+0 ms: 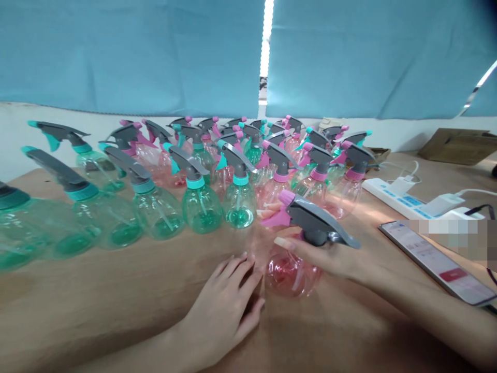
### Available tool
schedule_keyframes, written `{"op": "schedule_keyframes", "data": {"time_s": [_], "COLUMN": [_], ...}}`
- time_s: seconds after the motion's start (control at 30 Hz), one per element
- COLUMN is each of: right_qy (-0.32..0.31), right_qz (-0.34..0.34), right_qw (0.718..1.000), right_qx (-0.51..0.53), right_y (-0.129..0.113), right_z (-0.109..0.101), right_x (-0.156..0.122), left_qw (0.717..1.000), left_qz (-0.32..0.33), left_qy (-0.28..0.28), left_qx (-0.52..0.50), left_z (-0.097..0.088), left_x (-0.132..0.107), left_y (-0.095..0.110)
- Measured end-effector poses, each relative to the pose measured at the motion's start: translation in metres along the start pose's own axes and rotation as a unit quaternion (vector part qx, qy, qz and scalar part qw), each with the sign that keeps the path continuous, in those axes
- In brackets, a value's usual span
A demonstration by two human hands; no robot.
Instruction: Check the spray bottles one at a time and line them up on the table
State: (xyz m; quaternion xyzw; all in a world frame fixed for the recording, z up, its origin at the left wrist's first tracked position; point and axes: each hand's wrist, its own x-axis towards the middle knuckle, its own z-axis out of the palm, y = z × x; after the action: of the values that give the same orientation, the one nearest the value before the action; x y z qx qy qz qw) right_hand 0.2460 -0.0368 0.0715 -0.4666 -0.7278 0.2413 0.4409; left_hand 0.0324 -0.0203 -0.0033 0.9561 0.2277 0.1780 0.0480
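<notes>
A clear pink spray bottle (pixel 285 277) with a grey and pink trigger head stands nearest to me, tilted slightly. Around its neck, just under the head, my right hand (pixel 330 259) is closed, with the thumb in front and fingertips showing behind the trigger. My left hand (pixel 229 303) lies on the table left of this bottle, fingers loosely stretched and holding nothing. Its fingertips are close to the bottle's base; whether they touch it I cannot tell. Just beyond stands a green spray bottle (pixel 239 204) with a turquoise collar.
Several green and pink spray bottles stand in rows across the wooden table (pixel 155 290). At right are a phone (pixel 435 259), a white power strip (pixel 399 199) with plugs and cables, and a brown cardboard piece (pixel 458 145). A blue curtain (pixel 135 57) hangs behind.
</notes>
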Motion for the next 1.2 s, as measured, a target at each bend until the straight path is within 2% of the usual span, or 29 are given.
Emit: {"op": "schedule_keyframes", "data": {"time_s": [0.13, 0.27, 0.5, 0.73, 0.97, 1.2], "right_qy": [-0.005, -0.041, -0.021, -0.023, 0.01, -0.005], "right_qz": [0.021, 0.033, 0.029, 0.078, 0.09, 0.093], "right_qw": [0.999, 0.997, 0.999, 0.997, 0.996, 0.995], "right_qx": [-0.028, -0.052, -0.038, -0.003, 0.012, 0.031], "right_y": [0.002, 0.007, 0.006, 0.015, 0.001, -0.002], "right_z": [-0.002, -0.001, 0.0, 0.0, 0.002, 0.002], "right_x": [-0.002, -0.003, -0.003, -0.008, -0.005, -0.006], "left_qw": [1.0, 1.0, 1.0, 1.0, 1.0, 1.0], "left_qz": [0.004, 0.003, 0.003, -0.002, -0.001, -0.001], "left_qy": [-0.005, -0.011, -0.015, -0.017, -0.014, -0.011], "left_qx": [0.005, 0.005, 0.001, -0.019, -0.005, -0.002], "left_z": [0.0, -0.001, -0.001, -0.002, -0.001, -0.002], "left_x": [0.0, 0.0, 0.0, 0.0, 0.0, 0.002], "left_y": [0.0, 0.0, 0.001, 0.001, 0.001, 0.001]}}
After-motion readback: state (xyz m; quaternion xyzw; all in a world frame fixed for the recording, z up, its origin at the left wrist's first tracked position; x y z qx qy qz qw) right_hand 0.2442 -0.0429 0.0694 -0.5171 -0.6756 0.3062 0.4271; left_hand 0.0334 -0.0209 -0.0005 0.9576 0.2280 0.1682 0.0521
